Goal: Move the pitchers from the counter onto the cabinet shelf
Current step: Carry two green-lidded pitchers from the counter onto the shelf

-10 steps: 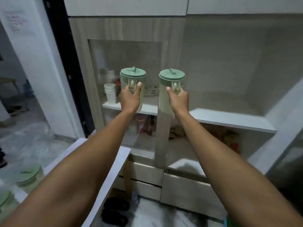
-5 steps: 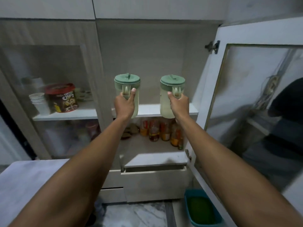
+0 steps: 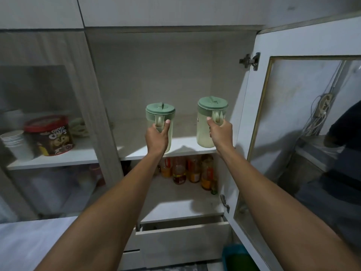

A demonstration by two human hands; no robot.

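Note:
Two pale green pitchers with darker green lids are held up in front of the open cabinet. My left hand [image 3: 156, 136] grips the handle of the left pitcher [image 3: 160, 116], whose base sits at the front edge of the white upper shelf [image 3: 136, 151]. My right hand [image 3: 220, 133] grips the handle of the right pitcher [image 3: 207, 122], held slightly higher, over the shelf's right end. Whether either pitcher rests on the shelf I cannot tell.
The cabinet door [image 3: 293, 114] stands open at the right with a glass pane. Behind the closed left glass door are a cereal tub [image 3: 52, 135] and stacked cups [image 3: 15, 143]. Several bottles [image 3: 187, 169] fill the lower shelf. A drawer [image 3: 181, 243] sits ajar below; a counter [image 3: 29, 241] at lower left.
Both pitchers have moved forward toward the upper shelf, the hands spreading further apart. The view has come closer to the open cabinet section and tilted.

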